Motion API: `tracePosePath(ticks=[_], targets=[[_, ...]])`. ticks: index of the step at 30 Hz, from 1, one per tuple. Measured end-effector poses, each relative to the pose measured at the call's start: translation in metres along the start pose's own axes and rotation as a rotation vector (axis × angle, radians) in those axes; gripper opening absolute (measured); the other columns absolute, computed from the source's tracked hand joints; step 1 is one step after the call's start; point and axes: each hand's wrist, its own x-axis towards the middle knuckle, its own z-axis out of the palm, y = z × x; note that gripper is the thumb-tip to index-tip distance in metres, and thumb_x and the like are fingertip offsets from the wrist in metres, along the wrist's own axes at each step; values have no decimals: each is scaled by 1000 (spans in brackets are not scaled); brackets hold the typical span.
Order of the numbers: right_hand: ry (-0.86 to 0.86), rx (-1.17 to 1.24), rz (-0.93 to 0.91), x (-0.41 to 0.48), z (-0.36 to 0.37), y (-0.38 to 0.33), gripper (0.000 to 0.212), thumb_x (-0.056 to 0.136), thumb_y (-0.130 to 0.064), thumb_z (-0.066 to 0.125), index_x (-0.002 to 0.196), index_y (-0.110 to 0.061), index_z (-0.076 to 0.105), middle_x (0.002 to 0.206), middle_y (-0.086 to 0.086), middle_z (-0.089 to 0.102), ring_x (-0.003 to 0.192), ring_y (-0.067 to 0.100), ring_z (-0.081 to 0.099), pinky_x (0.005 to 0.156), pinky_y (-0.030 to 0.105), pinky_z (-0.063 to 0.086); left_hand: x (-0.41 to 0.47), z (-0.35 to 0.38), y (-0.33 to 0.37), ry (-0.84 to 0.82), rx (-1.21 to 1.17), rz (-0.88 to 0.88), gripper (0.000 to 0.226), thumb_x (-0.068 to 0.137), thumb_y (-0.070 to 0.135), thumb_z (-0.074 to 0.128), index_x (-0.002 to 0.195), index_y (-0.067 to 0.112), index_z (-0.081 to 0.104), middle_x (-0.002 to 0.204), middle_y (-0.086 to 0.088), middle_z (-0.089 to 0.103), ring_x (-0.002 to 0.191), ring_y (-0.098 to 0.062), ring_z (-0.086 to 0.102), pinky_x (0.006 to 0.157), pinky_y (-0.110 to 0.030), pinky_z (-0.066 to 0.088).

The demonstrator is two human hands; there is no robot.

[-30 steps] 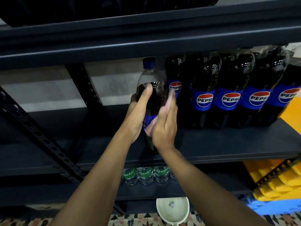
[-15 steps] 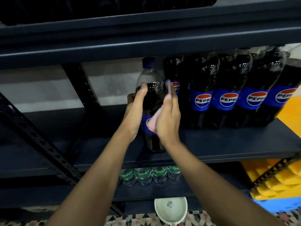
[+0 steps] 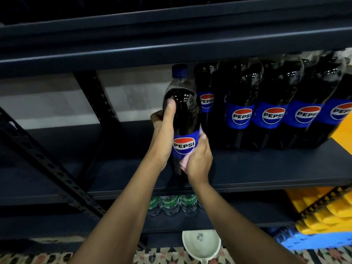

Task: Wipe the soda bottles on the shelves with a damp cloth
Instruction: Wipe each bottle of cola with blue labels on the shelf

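A Pepsi bottle [image 3: 183, 111] with a blue cap and dark cola stands on the middle shelf [image 3: 266, 174], its label facing me. My left hand [image 3: 163, 134] grips its left side, thumb up on the shoulder. My right hand [image 3: 199, 161] holds a pink cloth [image 3: 184, 162] against the bottle's lower right side, below the label. To the right stands a row of several more Pepsi bottles [image 3: 270, 105] in shrink wrap.
Sprite bottles [image 3: 171, 204] stand on the shelf below. A white bowl [image 3: 202, 244] sits on the patterned floor. Yellow packs [image 3: 327, 210] and a blue crate [image 3: 312, 241] are at lower right. A black diagonal brace [image 3: 47, 162] crosses the left side.
My right hand with the cloth slid down from the bottle's upper body to below the label. The label now faces me. My left hand kept its grip.
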Motion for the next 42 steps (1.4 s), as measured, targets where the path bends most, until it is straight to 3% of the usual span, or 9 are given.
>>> tracePosePath(ticks=[3,5,12,17,24,29,33,36,42], targets=[[-33,35,139,4,-12,31,51,102,-53,32,129,-29,68,115,1,76,107,12,70,101,52,52,-10,8,-18,112,203,74,83,75,59,87,138,28,42,132,6,64,110,-4,71,86,-16,58],[-96,37,223,10,-17,39,52,99,-60,38,128,-31,70,118,-1,76,114,15,69,105,51,51,-17,15,-38,208,332,152,97,65,43,98,141,30,39,131,9,61,111,-2,68,87,-16,58],[-214,-97,233,13,-31,15,40,106,-51,36,135,-44,63,136,-17,64,126,3,57,109,31,44,-17,23,-53,399,379,27,78,68,51,96,122,27,46,103,14,68,88,4,67,63,-7,48],[-128,-502,-357,5,-54,-12,53,97,-52,31,142,-42,58,143,-19,58,130,4,48,113,41,38,-5,29,-38,538,-31,-89,78,70,64,86,122,12,63,105,-4,77,93,-20,76,86,-40,63],[-157,-540,-1125,5,-73,-74,39,96,-37,55,122,-18,76,124,3,69,114,28,60,92,52,44,-16,32,-6,68,-531,-360,80,88,78,55,128,11,75,124,-16,75,114,-33,74,99,-46,58],[-26,-254,-778,13,-59,-119,33,97,-32,51,100,-17,80,93,-9,72,89,18,64,83,46,49,-25,37,13,95,-591,-414,72,92,74,54,127,14,74,118,-14,78,107,-31,77,89,-47,62],[-9,-436,-965,-18,-65,-96,39,99,-34,53,130,-19,71,126,-4,68,111,21,60,97,42,43,-31,35,18,95,-588,-466,77,88,76,59,126,11,75,118,-15,78,110,-32,76,97,-46,60],[62,-421,-973,-26,-67,-94,42,93,-36,55,127,-17,72,120,3,65,106,26,57,95,40,43,-35,34,19,39,-563,-487,76,89,72,61,131,10,74,118,-14,77,108,-31,76,89,-43,62],[42,-246,-488,-6,-70,-115,24,93,-32,53,99,-30,77,94,-8,69,94,6,60,83,27,47,-35,35,16,13,-439,-445,66,94,67,59,125,11,74,117,-15,78,104,-33,77,91,-53,62]])
